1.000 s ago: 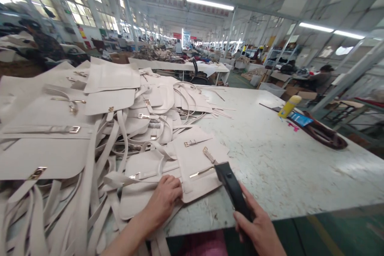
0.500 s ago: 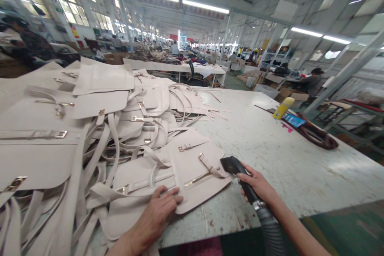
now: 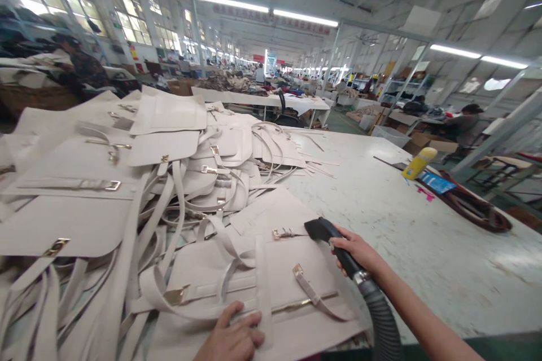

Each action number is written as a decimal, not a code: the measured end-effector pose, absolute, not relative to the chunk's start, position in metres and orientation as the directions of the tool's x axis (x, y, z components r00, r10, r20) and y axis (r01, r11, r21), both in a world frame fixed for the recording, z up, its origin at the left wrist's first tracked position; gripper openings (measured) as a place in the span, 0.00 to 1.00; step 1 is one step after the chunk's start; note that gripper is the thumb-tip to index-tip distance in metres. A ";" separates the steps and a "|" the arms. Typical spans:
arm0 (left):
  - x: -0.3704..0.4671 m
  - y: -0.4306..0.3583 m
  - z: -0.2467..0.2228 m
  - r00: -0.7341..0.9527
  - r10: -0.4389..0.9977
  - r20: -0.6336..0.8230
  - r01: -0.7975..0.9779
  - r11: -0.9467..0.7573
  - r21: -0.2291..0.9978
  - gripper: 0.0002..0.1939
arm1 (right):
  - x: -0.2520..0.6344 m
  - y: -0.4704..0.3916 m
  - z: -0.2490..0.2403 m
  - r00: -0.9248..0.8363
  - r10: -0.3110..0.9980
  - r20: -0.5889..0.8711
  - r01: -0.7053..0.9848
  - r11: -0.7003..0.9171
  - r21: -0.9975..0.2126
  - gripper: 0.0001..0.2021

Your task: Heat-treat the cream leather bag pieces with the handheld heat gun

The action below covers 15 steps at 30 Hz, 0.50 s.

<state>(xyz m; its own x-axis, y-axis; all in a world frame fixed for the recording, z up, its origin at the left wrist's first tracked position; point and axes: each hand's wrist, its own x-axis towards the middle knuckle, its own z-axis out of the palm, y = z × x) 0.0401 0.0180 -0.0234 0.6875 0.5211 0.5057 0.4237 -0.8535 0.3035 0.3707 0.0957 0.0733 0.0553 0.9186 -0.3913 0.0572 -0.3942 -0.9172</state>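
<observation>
A cream bag panel [image 3: 305, 287] lies flat in front of me, with straps, gold buckles and a gold zip on it. My left hand [image 3: 237, 333] rests on its lower part, fingers slightly spread, holding nothing. In my right hand [image 3: 353, 251] is a black vacuum nozzle [image 3: 334, 242], joined by a metal clamp to a ribbed grey hose [image 3: 381, 316]. The nozzle's flat tip is over the panel's far part, close to a small buckled strap [image 3: 283, 234]; whether it touches cannot be made out.
Many more cream bag pieces [image 3: 68, 225] are heaped on the left of the white table [image 3: 423, 248]. On the right stand a yellow bottle [image 3: 419, 162] and a coil of dark brown strips [image 3: 478, 208]. Other people work at tables beyond.
The nozzle has gone from the panel's right edge to its far part by the small buckle. The panel and my left hand sit lower in view, and the whole view has swung left.
</observation>
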 end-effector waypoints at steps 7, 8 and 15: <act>0.035 0.025 0.007 0.739 0.423 0.525 0.355 -0.906 0.230 0.14 | 0.384 0.101 0.063 0.203 0.927 -0.317 0.045 -0.332 -0.942 0.33; 0.034 0.025 0.010 0.742 0.425 0.518 0.359 -0.905 0.229 0.13 | 0.387 0.092 0.066 0.197 0.927 -0.318 0.042 -0.332 -0.942 0.33; 0.038 0.021 -0.009 0.676 0.406 0.616 0.346 -0.912 0.222 0.16 | 0.385 0.062 0.063 0.105 0.889 -0.446 0.107 -0.456 -0.884 0.34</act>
